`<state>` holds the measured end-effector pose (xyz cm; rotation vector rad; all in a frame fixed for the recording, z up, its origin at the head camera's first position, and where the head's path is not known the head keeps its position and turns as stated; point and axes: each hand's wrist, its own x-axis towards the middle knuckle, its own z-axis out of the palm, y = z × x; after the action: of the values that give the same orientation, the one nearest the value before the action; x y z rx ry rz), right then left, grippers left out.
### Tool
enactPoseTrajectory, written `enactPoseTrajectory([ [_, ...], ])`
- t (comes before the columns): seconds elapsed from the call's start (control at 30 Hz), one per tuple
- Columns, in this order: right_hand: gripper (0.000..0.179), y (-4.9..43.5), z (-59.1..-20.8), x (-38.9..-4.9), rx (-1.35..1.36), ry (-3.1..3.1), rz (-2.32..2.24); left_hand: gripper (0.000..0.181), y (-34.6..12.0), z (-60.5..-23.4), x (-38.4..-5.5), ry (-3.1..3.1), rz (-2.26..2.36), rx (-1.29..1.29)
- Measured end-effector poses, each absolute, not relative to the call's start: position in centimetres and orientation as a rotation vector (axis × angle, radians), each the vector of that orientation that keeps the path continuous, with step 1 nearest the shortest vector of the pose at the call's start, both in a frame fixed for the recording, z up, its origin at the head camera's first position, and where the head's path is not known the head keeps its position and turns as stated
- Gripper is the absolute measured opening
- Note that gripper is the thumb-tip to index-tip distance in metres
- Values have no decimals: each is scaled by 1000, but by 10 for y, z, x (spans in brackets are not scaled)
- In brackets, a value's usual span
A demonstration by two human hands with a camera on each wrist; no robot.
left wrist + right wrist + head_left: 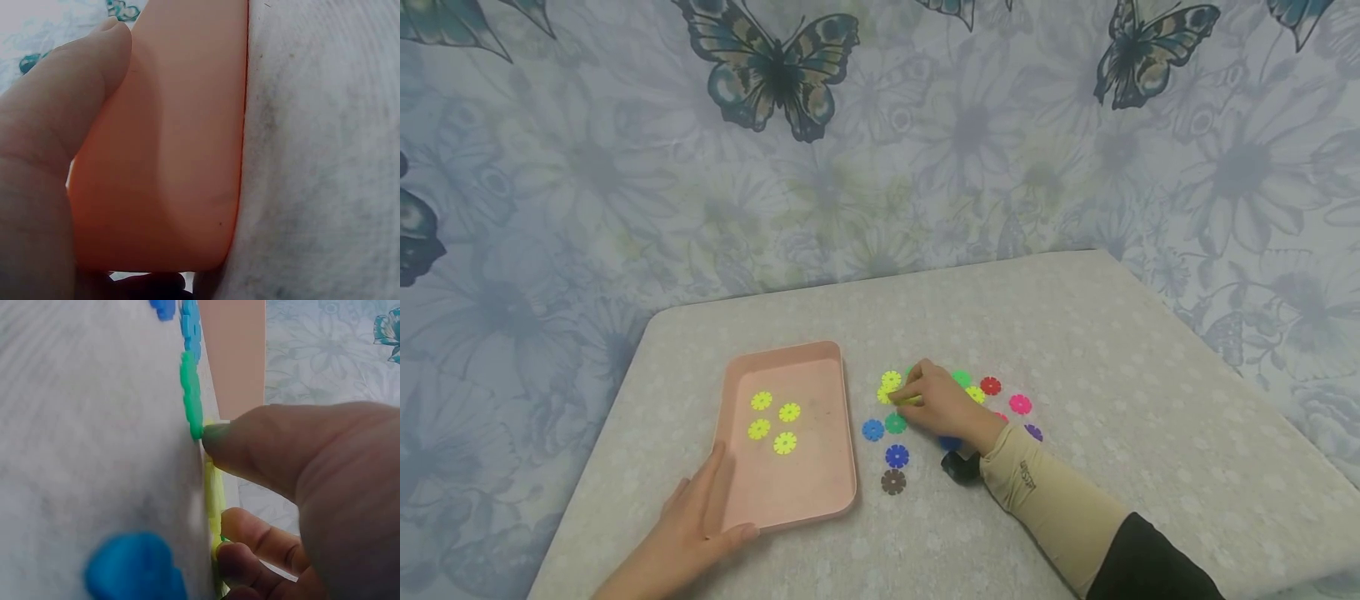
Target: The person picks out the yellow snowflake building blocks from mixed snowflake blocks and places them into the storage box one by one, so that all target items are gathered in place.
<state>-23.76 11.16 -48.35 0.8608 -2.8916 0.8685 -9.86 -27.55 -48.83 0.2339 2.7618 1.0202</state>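
Note:
My left hand (pixel 688 508) rests with extended fingers against the near left corner of a pink tray (pixel 812 483). In the left wrist view, the thumb (pixel 94 69) lies beside the tray wall. Several yellow notched plastic discs (pixel 785 442) lie flat in the tray. To its right, my right hand (pixel 943 404) reaches down among loose discs and pinches a yellow notched disc (pixel 214 494) between thumb and fingers. Two yellow discs (pixel 891 379) lie by the fingertips, and a green disc (pixel 896 423) is close to the thumb. The hand hides part of the loose group.
Blue (pixel 873 430), dark blue (pixel 897 456) and brown discs (pixel 893 482) lie between tray and right forearm. Beyond the right hand are red (pixel 990 386), pink (pixel 1020 404) and purple discs (pixel 1033 432). A black device (pixel 961 468) sits at the right wrist. A patterned wall backs the table.

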Motion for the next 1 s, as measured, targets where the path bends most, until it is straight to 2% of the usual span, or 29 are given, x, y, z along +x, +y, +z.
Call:
enactPoseTrajectory([
  [0.27,23,113,-485,-237,902,-2856,878,117,-276,-490,-98,2805,1058,309],
  [1.0,26,110,-482,-236,874,-2902,799,120,-274,-488,-97,2792,1044,278],
])
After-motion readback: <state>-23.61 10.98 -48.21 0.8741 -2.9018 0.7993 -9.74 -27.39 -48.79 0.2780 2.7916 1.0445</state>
